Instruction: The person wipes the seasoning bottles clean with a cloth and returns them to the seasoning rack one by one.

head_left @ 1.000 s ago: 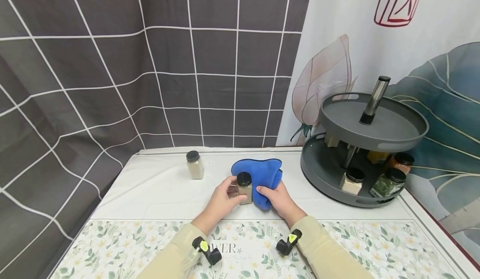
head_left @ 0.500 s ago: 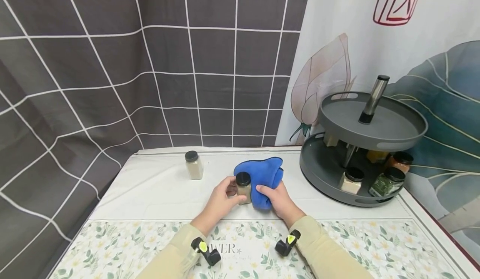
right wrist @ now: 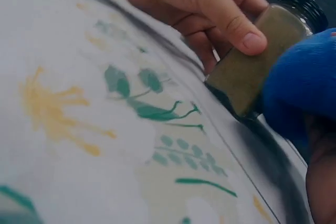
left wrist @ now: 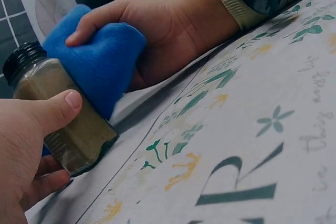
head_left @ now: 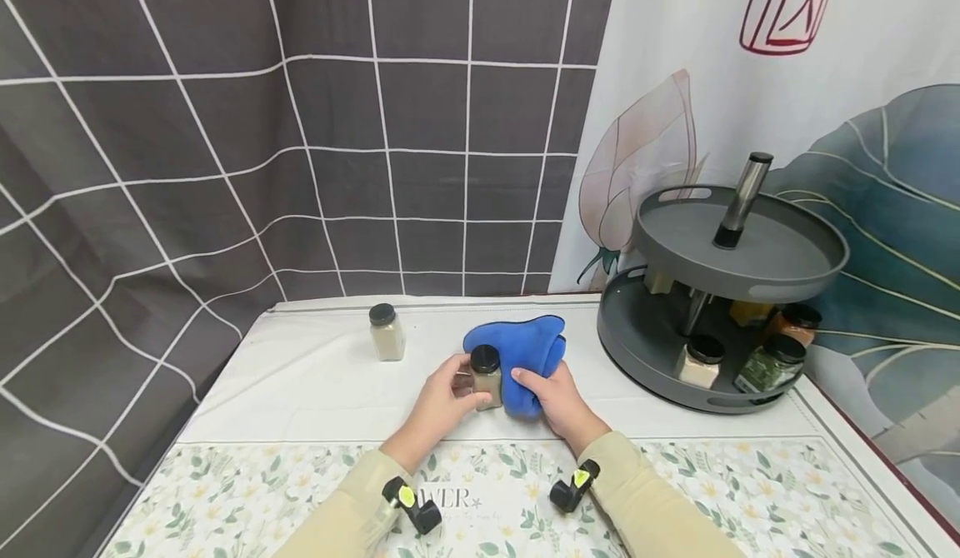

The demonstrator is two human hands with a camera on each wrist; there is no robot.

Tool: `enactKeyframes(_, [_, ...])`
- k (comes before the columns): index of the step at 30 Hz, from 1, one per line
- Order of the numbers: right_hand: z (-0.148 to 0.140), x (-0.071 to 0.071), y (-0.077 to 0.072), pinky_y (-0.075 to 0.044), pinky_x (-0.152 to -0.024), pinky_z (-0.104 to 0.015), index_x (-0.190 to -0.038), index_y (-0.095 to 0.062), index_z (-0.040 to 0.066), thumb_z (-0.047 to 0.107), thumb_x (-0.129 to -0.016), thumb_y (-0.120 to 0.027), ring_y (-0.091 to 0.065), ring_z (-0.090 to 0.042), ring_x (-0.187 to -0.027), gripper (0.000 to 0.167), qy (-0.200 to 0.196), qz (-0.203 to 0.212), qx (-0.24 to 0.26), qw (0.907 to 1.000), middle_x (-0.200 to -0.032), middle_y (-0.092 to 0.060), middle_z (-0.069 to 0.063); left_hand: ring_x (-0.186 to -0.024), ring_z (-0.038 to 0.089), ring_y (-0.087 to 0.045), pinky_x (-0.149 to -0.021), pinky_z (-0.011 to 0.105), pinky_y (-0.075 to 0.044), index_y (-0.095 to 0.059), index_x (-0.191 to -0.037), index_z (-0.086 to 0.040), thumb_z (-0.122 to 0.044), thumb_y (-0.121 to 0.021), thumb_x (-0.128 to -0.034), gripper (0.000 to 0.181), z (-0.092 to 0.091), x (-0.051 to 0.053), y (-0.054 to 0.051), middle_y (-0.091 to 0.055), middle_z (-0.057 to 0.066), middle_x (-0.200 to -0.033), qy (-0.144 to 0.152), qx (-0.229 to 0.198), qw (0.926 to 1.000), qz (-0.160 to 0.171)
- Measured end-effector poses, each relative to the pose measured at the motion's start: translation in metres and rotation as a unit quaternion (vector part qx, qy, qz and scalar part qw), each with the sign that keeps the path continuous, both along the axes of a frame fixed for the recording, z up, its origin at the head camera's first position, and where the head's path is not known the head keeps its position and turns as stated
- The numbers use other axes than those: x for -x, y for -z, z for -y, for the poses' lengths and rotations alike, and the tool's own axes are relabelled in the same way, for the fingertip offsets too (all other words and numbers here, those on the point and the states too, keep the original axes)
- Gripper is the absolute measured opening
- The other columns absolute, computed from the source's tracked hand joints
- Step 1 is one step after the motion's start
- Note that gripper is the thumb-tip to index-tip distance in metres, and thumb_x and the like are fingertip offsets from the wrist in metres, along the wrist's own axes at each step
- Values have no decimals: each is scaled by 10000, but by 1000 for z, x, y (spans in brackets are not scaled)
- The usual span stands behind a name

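Note:
My left hand (head_left: 441, 401) holds a square glass spice jar (head_left: 487, 385) with a black lid and greenish-brown powder inside, thumb on the near face and fingers behind. In the left wrist view the jar (left wrist: 79, 124) is tilted a little, its base close to the tablecloth. A folded blue cloth (head_left: 525, 346) is gripped by my right hand (head_left: 558, 404), thumb on top. The blue cloth (right wrist: 299, 82) lies against the side of the jar in the right wrist view. Most of the right fingers are hidden under the cloth.
Another black-lidded jar (head_left: 387, 337) of pale powder stands at the back left. To the right is a grey two-tier turntable (head_left: 637, 358); its lower tier bears several jars, among them a white one (head_left: 699, 366) and a green-flaked one (head_left: 768, 366). A grey grid curtain (head_left: 427, 183) hangs behind.
The head view has shifted very slightly. Both hands keep their hold on jar and cloth, and the blue cloth's edge beside the jar has moved only a little.

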State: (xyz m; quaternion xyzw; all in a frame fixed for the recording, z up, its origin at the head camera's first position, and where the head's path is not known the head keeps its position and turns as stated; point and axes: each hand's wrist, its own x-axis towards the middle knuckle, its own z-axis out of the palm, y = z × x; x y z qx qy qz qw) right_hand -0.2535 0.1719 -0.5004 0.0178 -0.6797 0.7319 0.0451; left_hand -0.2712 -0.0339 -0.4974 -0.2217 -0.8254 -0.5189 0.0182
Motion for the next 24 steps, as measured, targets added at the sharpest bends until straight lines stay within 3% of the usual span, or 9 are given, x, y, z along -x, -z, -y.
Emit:
enactKeyframes(3, [1,1,1,-391,-1131,-494,-1415,-478,8,132,-919,-702,-547,-310,-1278,558,16,-30,36,10000,-1377,-582,-178,-1066,250,-665,-946,368,-557,-570,-1354,-88,-229,-840,-828,609,0,-1,0,-658,85,-1181,46,45,10000,-39])
enactKeyframes(8, [0,3,2,-407,-1118,-517,-1399,-514,-3,141,-935,-688,-573,-326,-1267,516,-107,6,-761,9970,-1343,-620,-175,-1045,254,-675,-926,377,-567,-574,-1333,-105,-219,-838,-832,579,0,-1,0,-653,87,-1165,-31,112,9998,-145])
enactKeyframes(12, [-1,1,0,-415,-1108,-529,-1399,-493,-4,116,-881,-699,-575,-337,-1248,571,-17,20,-350,9994,-1337,-610,-188,-1048,254,-671,-934,385,-563,-565,-1352,-99,-219,-835,-834,597,0,-1,0,-650,87,-1170,14,67,9998,-164])
enactKeyframes(15, [-1,0,-1,-397,-1128,-503,-1423,-469,15,134,-906,-706,-549,-324,-1283,581,-24,-38,-18,10000,-1381,-580,-180,-1068,238,-662,-952,369,-554,-552,-1376,-101,-227,-833,-835,622,0,-1,0,-640,74,-1194,70,80,9999,-117])
enactKeyframes(21, [-2,2,2,-415,-1111,-515,-1397,-509,-4,115,-920,-701,-575,-320,-1253,528,-10,-108,-523,9986,-1340,-615,-181,-1074,226,-660,-939,352,-560,-549,-1373,-113,-242,-824,-845,609,-2,-1,-1,-621,75,-1216,38,295,9994,-191])
enactKeyframes(24, [-3,1,1,-440,-1086,-489,-1382,-514,-1,83,-868,-704,-596,-288,-1206,555,49,-9,-248,9997,-1309,-627,-172,-1077,222,-654,-940,358,-558,-549,-1380,-98,-250,-828,-839,628,-1,-1,-2,-624,82,-1224,12,343,9992,-180])
